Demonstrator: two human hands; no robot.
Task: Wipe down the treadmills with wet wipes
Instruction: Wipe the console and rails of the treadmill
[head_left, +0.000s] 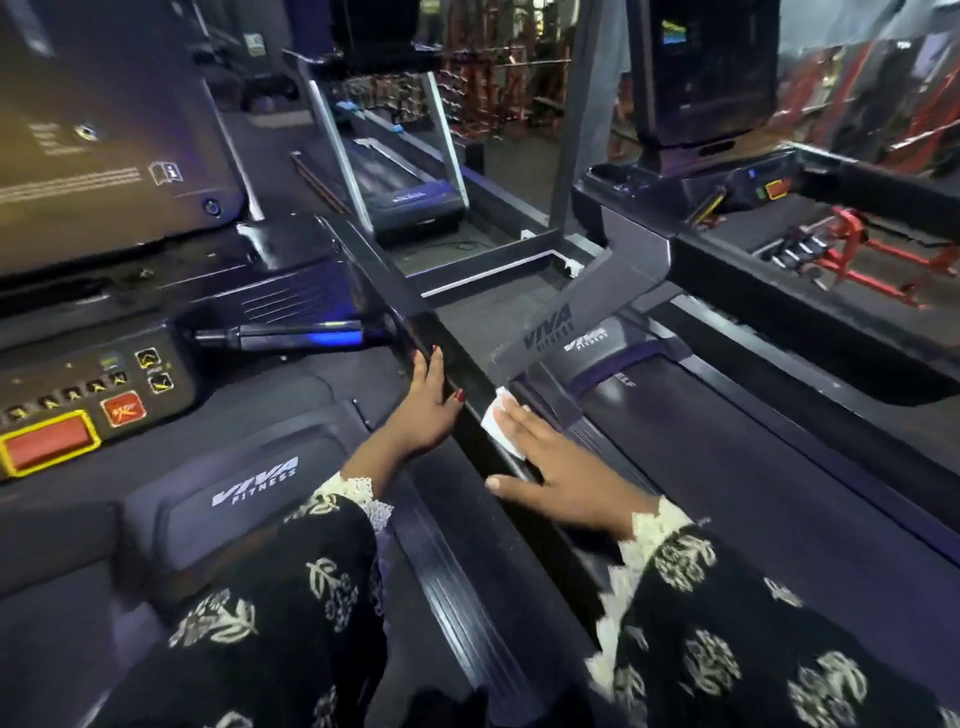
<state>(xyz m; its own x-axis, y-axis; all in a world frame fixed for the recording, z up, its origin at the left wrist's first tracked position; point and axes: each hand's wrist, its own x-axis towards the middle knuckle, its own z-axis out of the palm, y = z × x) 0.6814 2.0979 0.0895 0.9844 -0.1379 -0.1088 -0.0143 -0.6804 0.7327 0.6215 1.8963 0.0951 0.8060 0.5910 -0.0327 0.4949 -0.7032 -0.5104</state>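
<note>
Flat right hand (563, 473) on wipe (497, 425) — left hand (428, 410) on rail (413, 306)

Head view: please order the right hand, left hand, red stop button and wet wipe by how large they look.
Largest: right hand.
Next: left hand and red stop button look about alike; I would not rank them.
Smallest: wet wipe, though the right hand hides part of it.

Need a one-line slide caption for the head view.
Right hand presses a white wet wipe against the black handrail while the left hand rests on it.
</note>
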